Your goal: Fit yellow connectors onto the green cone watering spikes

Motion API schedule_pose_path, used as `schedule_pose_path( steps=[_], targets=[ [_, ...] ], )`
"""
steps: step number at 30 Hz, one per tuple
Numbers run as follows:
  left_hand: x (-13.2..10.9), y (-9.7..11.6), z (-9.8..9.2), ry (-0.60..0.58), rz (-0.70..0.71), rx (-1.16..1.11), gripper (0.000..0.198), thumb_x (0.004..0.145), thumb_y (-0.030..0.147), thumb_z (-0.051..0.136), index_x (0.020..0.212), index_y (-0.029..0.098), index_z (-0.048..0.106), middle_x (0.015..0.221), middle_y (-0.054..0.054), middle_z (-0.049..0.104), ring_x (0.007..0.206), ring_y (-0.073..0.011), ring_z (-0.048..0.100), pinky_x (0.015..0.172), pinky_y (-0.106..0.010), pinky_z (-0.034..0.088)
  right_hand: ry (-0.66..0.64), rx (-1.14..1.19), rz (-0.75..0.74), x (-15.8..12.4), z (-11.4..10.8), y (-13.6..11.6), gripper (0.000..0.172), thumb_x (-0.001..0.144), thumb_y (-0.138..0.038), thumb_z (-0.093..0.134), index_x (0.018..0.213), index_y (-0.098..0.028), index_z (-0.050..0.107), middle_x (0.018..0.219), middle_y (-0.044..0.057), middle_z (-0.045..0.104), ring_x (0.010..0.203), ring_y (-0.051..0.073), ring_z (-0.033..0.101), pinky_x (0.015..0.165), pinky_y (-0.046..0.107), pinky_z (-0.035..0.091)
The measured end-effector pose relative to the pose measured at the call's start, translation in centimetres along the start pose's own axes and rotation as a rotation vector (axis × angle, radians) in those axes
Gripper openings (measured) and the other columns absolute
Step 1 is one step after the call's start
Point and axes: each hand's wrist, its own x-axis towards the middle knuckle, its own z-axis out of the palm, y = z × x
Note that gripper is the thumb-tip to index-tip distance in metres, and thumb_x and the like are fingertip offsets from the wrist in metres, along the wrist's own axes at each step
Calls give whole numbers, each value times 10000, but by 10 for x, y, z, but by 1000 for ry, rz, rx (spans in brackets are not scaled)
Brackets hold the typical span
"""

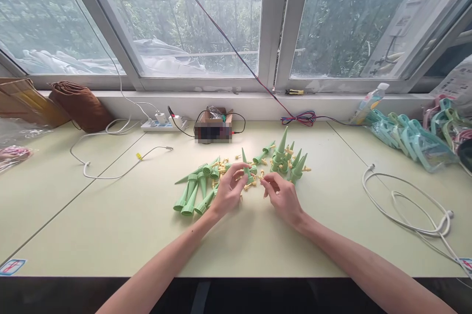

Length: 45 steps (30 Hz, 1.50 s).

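Observation:
My left hand (233, 187) is closed around a green plastic spike (245, 161), whose tapered point stands up above the fingers. A small yellow plastic valve piece (261, 174) is pinched between the thumb and fingers of my right hand (282, 195), just right of the spike. Left of my hands lies a pile of loose green cones (189, 201), with small yellow pieces (223, 165) mixed in at its right side. Behind my right hand stands a cluster of green spikes (280, 149), points up, several with yellow pieces attached. My fingers hide the spike's lower part.
At the back are a power strip (164, 125), a small box (221, 116) and a coiled red-blue cable (304, 118). White cables lie left (106, 176) and right (405, 205). Bagged teal plastic items (413, 139) and a bottle (370, 102) stand at the right; a brown bundle (79, 106) is left.

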Motion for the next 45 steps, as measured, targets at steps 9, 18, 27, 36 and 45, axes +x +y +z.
schedule_pose_path(
  steps=[9, 18, 27, 36, 45],
  targets=[
    [-2, 1, 0, -24, -77, -87, 291, 901, 309, 656, 1124, 246, 481, 1209, -79, 582, 900, -152, 673, 738, -276, 589, 54, 148, -33, -2, 2, -4, 240, 956, -440, 550, 914, -205, 572, 794, 18, 647, 536, 125, 604, 467, 239, 490],
    [1, 5, 0, -88, -189, -320, 502, 872, 304, 701, 1247, 244, 372, 1186, -99, 611, 1090, -230, 632, 835, -335, 547, 124, 170, -83, -2, 3, -3, 183, 934, -390, 608, 938, -210, 576, 810, 45, 646, 515, 142, 608, 445, 268, 496],
    [3, 4, -5, -74, -290, -400, 348, 871, 339, 702, 1142, 180, 552, 1120, -96, 668, 1065, -245, 666, 960, -386, 509, 155, 85, -154, -1, 3, 2, 99, 950, -309, 584, 947, -214, 606, 844, 28, 648, 538, 118, 585, 523, 276, 534],
    [6, 5, -6, -110, -301, -475, 444, 875, 348, 694, 1273, 178, 592, 1209, -134, 666, 1033, -256, 661, 841, -370, 550, 174, 73, -170, -2, 3, 3, 81, 952, -301, 578, 972, -229, 611, 845, 21, 629, 549, 126, 587, 523, 277, 523],
    [5, 3, -3, -117, -348, -580, 399, 882, 314, 689, 1252, 175, 637, 1167, -136, 692, 1066, -266, 646, 838, -362, 541, 169, 49, -192, -2, 2, 1, 70, 954, -279, 573, 972, -231, 621, 840, 21, 621, 573, 127, 578, 547, 282, 522]
  ],
)
